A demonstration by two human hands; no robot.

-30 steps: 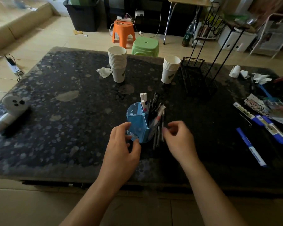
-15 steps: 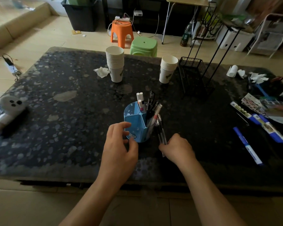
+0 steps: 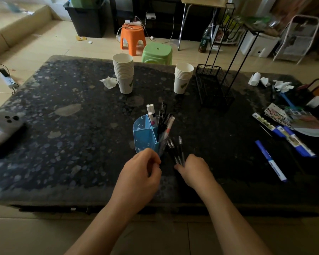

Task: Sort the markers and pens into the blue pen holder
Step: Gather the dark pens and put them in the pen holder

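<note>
Pens at the blue pen holder, near the table's front edge

We see the blue pen holder [image 3: 145, 137] standing on the dark table [image 3: 63, 144], white markers [image 3: 151, 112] and pens upright inside. Our right hand [image 3: 193, 170] pinches a bunch of black pens [image 3: 175, 150] just beside the holder; our left hand [image 3: 142, 172], fingers curled together, sits at the holder's near side. A blue-and-white marker [image 3: 270, 161] lies toward the right edge.
</note>
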